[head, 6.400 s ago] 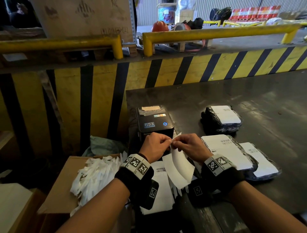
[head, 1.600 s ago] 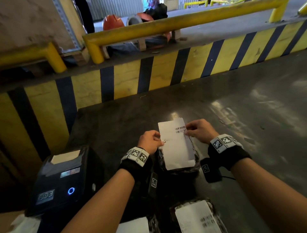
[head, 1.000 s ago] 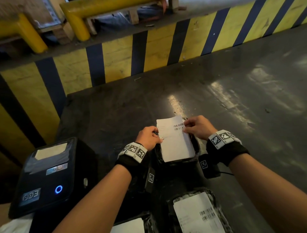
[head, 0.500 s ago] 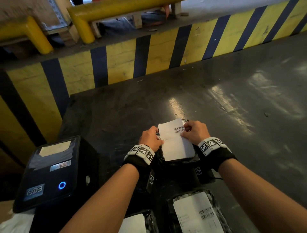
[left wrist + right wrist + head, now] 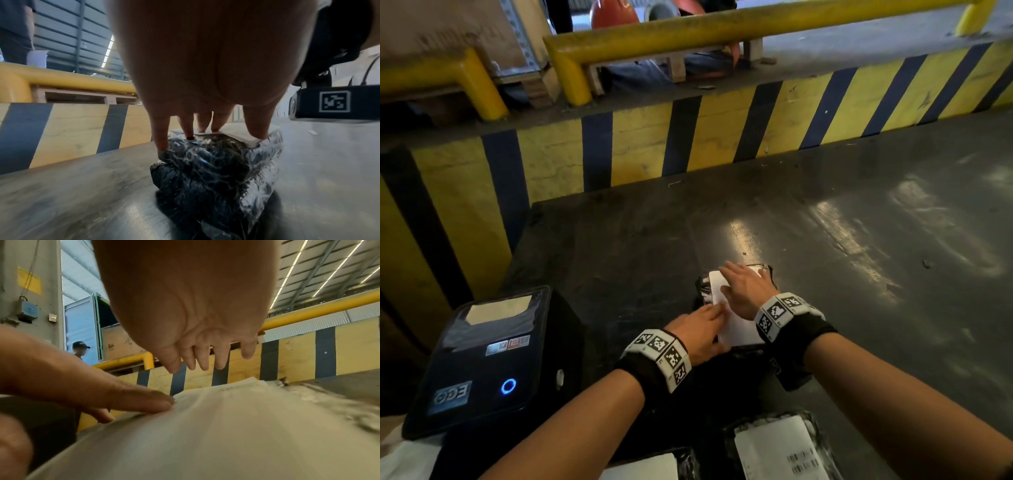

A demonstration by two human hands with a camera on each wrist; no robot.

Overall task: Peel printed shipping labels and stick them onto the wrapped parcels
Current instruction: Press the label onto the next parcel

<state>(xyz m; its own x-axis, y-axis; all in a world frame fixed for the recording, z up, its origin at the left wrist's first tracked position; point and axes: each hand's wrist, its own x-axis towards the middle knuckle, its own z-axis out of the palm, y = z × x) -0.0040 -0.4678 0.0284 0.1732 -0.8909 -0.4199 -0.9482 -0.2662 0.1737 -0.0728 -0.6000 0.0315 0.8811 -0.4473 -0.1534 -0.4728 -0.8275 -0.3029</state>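
Observation:
A white shipping label (image 5: 736, 330) lies flat on top of a black parcel wrapped in clear film (image 5: 218, 165) on the dark table. My left hand (image 5: 700, 330) presses straight fingers on the label's left edge and the parcel's top; in the left wrist view its fingertips (image 5: 186, 134) touch label and film. My right hand (image 5: 744, 291) lies flat, fingers spread, over the label's far half. In the right wrist view the label (image 5: 216, 426) fills the foreground under the right hand's extended fingers (image 5: 202, 361). Neither hand holds anything.
A black label printer (image 5: 482, 359) with a blue lit button stands at the left. Two more labelled parcels (image 5: 779, 448) (image 5: 643, 467) lie near the bottom edge. A yellow and black striped barrier (image 5: 688, 137) borders the table's far side. The dark table (image 5: 876, 257) extends right.
Both hands let go of the label's edges and now lie flat on it, pressing it onto the parcel. The right hand slid over the label's top; the left moved to its left edge.

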